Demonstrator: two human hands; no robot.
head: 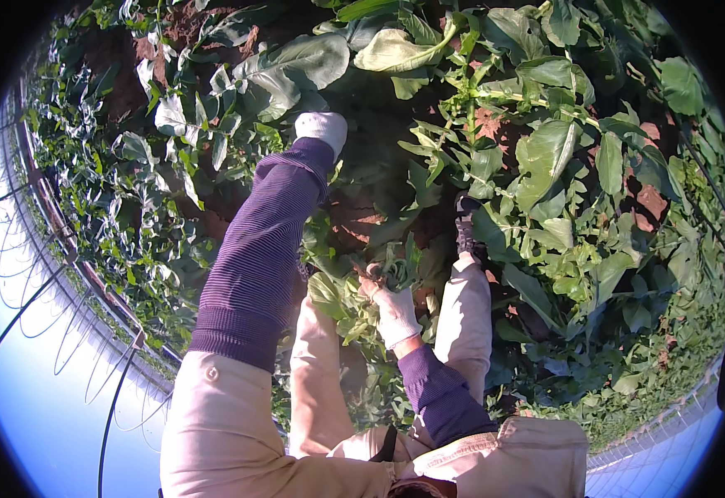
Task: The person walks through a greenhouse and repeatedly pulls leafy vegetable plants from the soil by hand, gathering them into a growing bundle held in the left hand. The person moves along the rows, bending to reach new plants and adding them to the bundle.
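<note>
My left hand point(322, 132), in a white glove, reaches far forward among broad green leaves. Its fingers are hidden below the cuff, so its grip does not show. A large, sunlit leaf point(313, 61) of a leafy plant spreads just beyond it. Close in between my knees, my right hand point(393, 311) wears a white glove with soil-stained fingers. It is closed around a bunch of green leafy stems point(400, 264), whose lower ends I cannot make out. Beside that hand stand pale green leaves point(331, 295).
Tall leafy plants point(546, 155) crowd the right side, with a thick stem leaning across. Smaller plants point(132, 218) cover the left. Reddish soil point(353, 221) shows between them. My dark shoe point(466, 227) stands among leaves. Thin curved hoops point(117, 398) rise at the left edge.
</note>
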